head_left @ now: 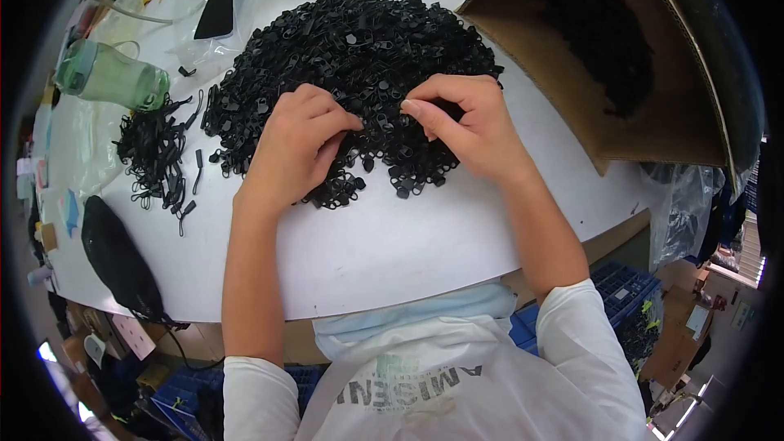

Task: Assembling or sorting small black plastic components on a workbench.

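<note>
We've got one pile of black clips [343, 57], long axis left-right, clips pointing every way, uncountable; left hand [296, 137] and right hand [478, 122] curled, can't tell if gripping.

The small black pieces [367, 49] form one big heap, which lies loose on the white table [408, 237]. Many of them show an open loop at one end and a flat, solid part at the other. They lie in all directions, one over another, and some catch a little light. The far edge of the heap is rounded. At the near edge, the pieces spread out in two small lobes, with a gap between them.
</note>
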### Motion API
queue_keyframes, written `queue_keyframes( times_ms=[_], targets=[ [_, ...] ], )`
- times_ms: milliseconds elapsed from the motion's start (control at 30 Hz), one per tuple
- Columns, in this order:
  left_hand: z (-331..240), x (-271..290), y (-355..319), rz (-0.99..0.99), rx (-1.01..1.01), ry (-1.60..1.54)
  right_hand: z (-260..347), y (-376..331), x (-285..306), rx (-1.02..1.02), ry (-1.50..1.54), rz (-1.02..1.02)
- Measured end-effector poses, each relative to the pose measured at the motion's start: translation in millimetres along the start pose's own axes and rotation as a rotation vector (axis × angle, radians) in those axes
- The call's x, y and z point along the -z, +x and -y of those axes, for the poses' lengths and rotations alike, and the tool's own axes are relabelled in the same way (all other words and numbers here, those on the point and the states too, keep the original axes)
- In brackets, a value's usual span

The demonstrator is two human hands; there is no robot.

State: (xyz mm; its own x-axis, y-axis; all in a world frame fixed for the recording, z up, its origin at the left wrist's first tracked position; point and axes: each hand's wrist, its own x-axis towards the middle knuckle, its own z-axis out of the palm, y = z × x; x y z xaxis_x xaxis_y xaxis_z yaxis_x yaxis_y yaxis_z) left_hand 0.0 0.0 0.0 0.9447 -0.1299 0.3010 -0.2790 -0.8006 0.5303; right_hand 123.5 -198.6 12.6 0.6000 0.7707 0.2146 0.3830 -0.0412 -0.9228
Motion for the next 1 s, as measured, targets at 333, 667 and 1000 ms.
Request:
queue_keyframes(
  times_ms=[333, 667, 1000],
  targets=[
    [-2.1, 5.5, 0.0, -0.090, 0.020, 0.164, -1.3, 0.3, -3.4, 0.081, -0.146, 0.060],
    [-8.4, -0.1, -0.7, -0.319, 0.232, -0.350, -7.2, -0.8, -13.1, 0.249, -0.264, -0.016],
    [-17.8, 3.8, 2.5, -0.301, 0.393, -0.753, -7.3, -9.3, -33.4, 0.450, -0.536, -0.025]
  ],
)
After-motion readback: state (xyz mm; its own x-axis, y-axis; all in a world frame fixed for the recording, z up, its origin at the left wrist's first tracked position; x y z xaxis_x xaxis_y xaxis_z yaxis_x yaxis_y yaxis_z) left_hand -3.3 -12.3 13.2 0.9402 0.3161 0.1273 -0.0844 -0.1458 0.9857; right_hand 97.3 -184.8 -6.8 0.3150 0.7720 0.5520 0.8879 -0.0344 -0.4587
